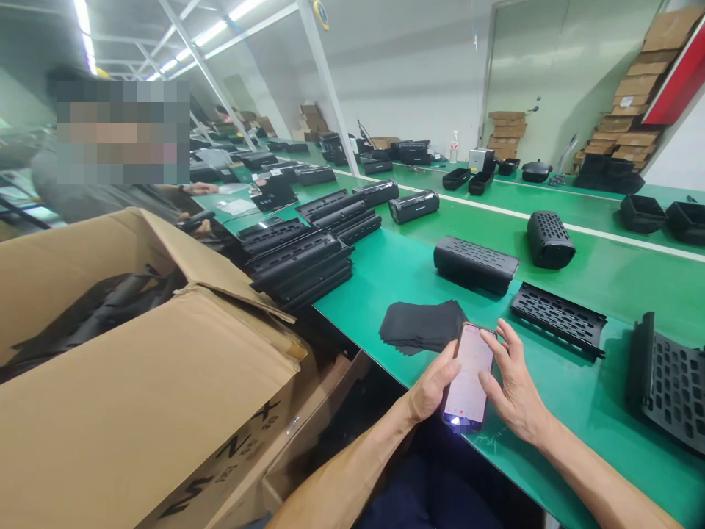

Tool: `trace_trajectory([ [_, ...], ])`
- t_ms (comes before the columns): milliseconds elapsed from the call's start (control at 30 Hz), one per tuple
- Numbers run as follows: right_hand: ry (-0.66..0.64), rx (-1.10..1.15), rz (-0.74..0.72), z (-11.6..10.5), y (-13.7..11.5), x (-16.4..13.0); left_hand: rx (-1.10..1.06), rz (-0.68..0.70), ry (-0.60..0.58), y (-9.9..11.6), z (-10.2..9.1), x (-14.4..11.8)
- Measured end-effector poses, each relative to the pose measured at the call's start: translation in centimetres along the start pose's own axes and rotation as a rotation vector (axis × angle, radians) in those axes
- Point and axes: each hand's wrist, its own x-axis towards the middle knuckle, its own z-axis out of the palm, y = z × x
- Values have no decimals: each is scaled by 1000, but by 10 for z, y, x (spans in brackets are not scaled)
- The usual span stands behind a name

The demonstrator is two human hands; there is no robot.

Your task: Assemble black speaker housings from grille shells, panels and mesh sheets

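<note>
A smartphone point(468, 375) with a lit, pale screen is held over the front edge of the green table. My left hand point(432, 386) grips it along its left side, thumb on the frame. On the other side my right hand point(512, 386) hovers with fingers spread, one fingertip at the upper part of the screen. Just behind the phone lies a stack of thin black sheets point(421, 325). To the right of that stack, a black perforated panel point(559, 317) rests on the table.
A large open cardboard box point(148, 382) with black parts stands at the left. Stacked black panels point(302, 264) lie beside it. Black perforated housings point(476, 263) stand behind the hands, and another perforated panel point(672, 382) is at the right. A co-worker point(110, 191) is at the far left.
</note>
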Motion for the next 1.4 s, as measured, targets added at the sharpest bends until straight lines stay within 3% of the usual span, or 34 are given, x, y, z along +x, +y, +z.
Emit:
trace_trajectory([
  [867,34,53,-8,-4,-2,2,-157,-44,122,-7,4,1],
  [1400,-13,16,-15,-4,-5,2,-179,-40,125,-6,5,0],
])
